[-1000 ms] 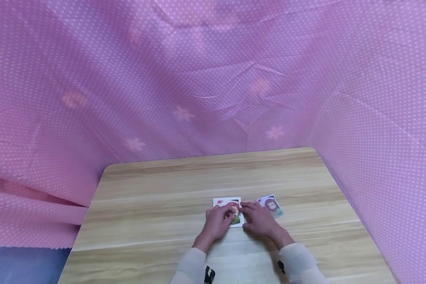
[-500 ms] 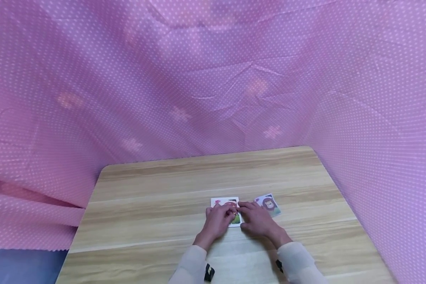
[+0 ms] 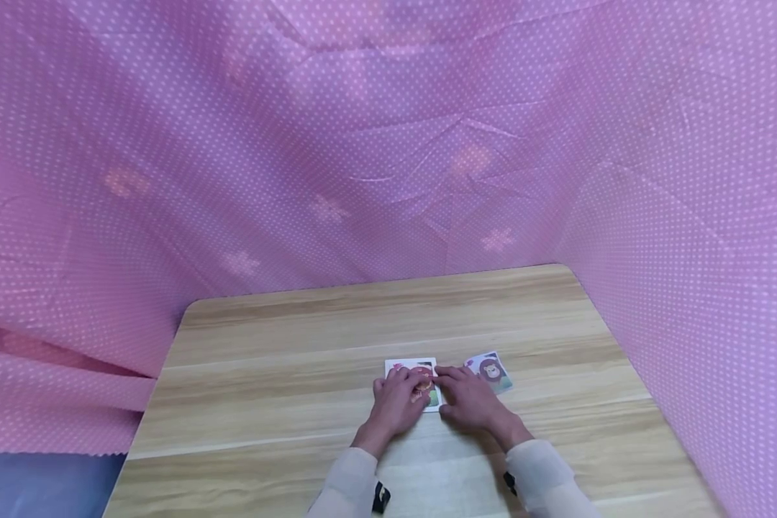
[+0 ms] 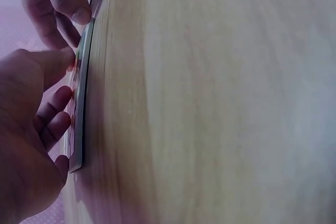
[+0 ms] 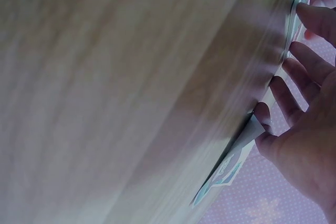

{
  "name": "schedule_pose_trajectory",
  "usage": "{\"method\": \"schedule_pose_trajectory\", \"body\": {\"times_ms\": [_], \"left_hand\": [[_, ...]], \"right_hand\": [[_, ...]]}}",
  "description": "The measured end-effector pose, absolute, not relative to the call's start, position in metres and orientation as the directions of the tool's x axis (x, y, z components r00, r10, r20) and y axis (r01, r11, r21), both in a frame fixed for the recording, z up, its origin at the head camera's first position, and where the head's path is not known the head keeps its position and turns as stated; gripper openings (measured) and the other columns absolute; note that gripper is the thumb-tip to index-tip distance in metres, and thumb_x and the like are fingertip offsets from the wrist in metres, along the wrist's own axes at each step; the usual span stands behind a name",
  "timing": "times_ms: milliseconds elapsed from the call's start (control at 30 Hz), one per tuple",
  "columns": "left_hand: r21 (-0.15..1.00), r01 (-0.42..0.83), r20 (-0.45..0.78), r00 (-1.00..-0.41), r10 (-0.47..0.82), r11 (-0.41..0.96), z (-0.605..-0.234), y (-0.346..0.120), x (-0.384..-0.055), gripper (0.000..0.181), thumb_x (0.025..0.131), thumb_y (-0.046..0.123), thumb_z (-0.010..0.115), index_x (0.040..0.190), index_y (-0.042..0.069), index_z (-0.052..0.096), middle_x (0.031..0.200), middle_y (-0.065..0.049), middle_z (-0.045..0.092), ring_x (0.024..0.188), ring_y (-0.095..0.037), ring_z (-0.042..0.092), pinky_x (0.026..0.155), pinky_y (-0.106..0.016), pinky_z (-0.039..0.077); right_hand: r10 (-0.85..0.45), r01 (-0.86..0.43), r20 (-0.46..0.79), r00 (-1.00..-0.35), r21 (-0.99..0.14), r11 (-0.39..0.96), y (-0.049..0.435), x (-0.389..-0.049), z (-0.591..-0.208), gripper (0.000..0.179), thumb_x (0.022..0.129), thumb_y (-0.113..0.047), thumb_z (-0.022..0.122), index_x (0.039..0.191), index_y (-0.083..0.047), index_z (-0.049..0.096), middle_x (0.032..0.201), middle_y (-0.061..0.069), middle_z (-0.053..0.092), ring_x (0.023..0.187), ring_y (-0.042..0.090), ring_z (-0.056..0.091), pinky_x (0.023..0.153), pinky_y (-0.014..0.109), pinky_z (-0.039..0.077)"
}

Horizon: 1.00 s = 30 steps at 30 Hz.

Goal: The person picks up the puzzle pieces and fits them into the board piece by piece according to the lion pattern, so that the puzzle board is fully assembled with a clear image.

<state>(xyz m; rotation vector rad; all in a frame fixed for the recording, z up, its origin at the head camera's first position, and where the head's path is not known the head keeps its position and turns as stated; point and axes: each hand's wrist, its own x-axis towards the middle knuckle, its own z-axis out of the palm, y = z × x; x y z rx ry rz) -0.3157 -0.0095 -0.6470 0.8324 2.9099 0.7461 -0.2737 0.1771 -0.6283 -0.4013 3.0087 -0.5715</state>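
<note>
A square picture board with a white border lies flat on the table. My left hand rests on it, fingertips touching the printed face and covering much of the picture. In the left wrist view the board shows edge-on as a thin slab under the loosely bent fingers of the left hand. At the board's right edge lies my right hand, its fingertips touching the border and the tabletop. A thin lion picture sheet is partly behind that hand; in the right wrist view the sheet has a curled-up corner by the right hand.
The wood-grain table spreads around both hands. Pink dotted cloth hangs behind it and on both sides. A blue-grey surface shows at the lower left.
The left thumb and fingertips have shifted slightly over the board, showing a bit more of the picture. The right hand stays at the board's edge. The head view has moved a little.
</note>
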Motion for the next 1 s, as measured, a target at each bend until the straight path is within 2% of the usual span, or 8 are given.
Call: {"method": "schedule_pose_trajectory", "body": {"times_ms": [233, 533, 767, 867, 1000], "left_hand": [[0.418, 0.515, 0.098, -0.845, 0.526, 0.749, -0.647, -0.006, -0.303, 0.034, 0.082, 0.046, 0.069, 0.112, 0.030, 0.068, 0.119, 0.006, 0.056, 0.113, -0.017, 0.046, 0.086, -0.042, 0.030], [0.376, 0.507, 0.055, -0.847, 0.528, 0.775, -0.642, -0.004, -0.291, 0.027, 0.090, 0.037, 0.060, 0.116, 0.034, 0.065, 0.121, 0.005, 0.054, 0.116, -0.018, 0.043, 0.086, -0.044, 0.031], [0.333, 0.507, 0.083, -0.856, 0.510, 0.795, -0.642, -0.003, -0.275, 0.031, 0.089, 0.039, 0.060, 0.119, 0.034, 0.066, 0.125, 0.003, 0.054, 0.119, -0.021, 0.045, 0.088, -0.046, 0.032], [0.345, 0.501, 0.072, -0.857, 0.510, 0.794, -0.643, -0.005, -0.269, 0.030, 0.089, 0.040, 0.061, 0.118, 0.033, 0.066, 0.123, 0.004, 0.054, 0.113, -0.018, 0.046, 0.087, -0.042, 0.032], [0.438, 0.464, 0.056, -0.869, 0.492, 0.770, -0.643, -0.017, -0.259, 0.031, 0.090, 0.039, 0.060, 0.119, 0.030, 0.065, 0.123, 0.005, 0.054, 0.110, -0.016, 0.046, 0.090, -0.041, 0.035]], "right_hand": [[-0.278, -0.255, -0.011, -0.960, -0.368, 0.894, 0.181, -0.265, -0.628, 0.058, 0.080, -0.030, 0.072, 0.135, -0.017, 0.056, 0.146, 0.004, 0.048, 0.134, 0.031, 0.044, 0.107, 0.055, 0.035], [-0.296, -0.263, -0.026, -0.955, -0.389, 0.883, 0.188, -0.254, -0.627, 0.058, 0.081, -0.029, 0.072, 0.135, -0.016, 0.056, 0.147, 0.004, 0.048, 0.135, 0.030, 0.043, 0.108, 0.054, 0.035], [-0.310, -0.272, -0.034, -0.950, -0.398, 0.876, 0.192, -0.246, -0.626, 0.058, 0.081, -0.030, 0.071, 0.135, -0.017, 0.055, 0.148, 0.003, 0.047, 0.136, 0.030, 0.042, 0.108, 0.054, 0.034], [-0.310, -0.270, -0.040, -0.950, -0.393, 0.879, 0.195, -0.242, -0.625, 0.058, 0.081, -0.031, 0.071, 0.136, -0.019, 0.055, 0.148, 0.001, 0.047, 0.136, 0.028, 0.042, 0.109, 0.054, 0.034], [-0.323, -0.278, -0.048, -0.945, -0.397, 0.875, 0.197, -0.236, -0.625, 0.059, 0.081, -0.032, 0.071, 0.136, -0.020, 0.055, 0.149, 0.001, 0.046, 0.137, 0.029, 0.042, 0.109, 0.055, 0.034]]}}
